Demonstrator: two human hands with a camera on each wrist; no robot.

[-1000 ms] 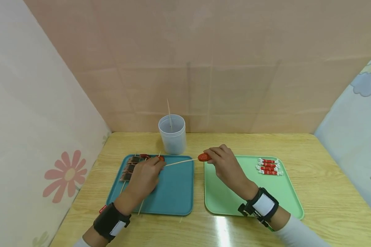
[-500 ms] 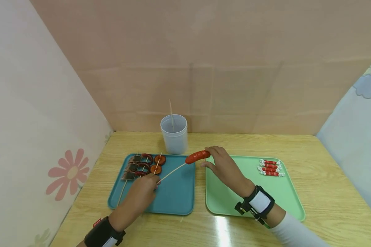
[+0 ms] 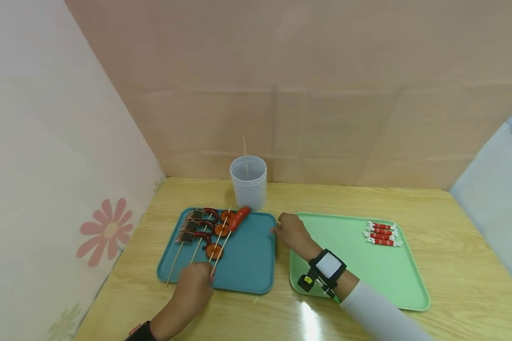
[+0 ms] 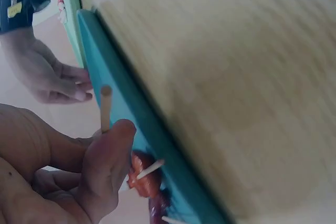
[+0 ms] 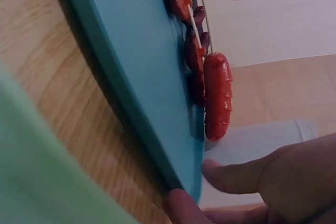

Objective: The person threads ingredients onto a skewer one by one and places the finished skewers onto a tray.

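Skewers (image 3: 206, 226) on left tray (image 3: 256, 255) | behind it — cup (image 3: 251, 193), stick (image 3: 245, 146) inside | rolls (image 3: 382, 232) on right tray (image 3: 375, 282)

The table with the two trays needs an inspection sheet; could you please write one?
Surface: wooden table, with a blue tray and a green tray side by side.
Job's things: sausage skewer over the blue tray, contact unclear; skewers of dark pieces, red curls and round orange pieces on that tray; four red pieces with white ends on the green tray; plastic cup with a stick behind the blue tray.
Clutter: nothing seen.
Hands: left hand pinches the sausage skewer's lower end; right hand, by the blue tray's right edge, holds nothing.
Cables: none certain; a green piece on the right wristband is too small to tell.
Surroundings: brown wall behind, paler walls both sides, pink flower on the left one.
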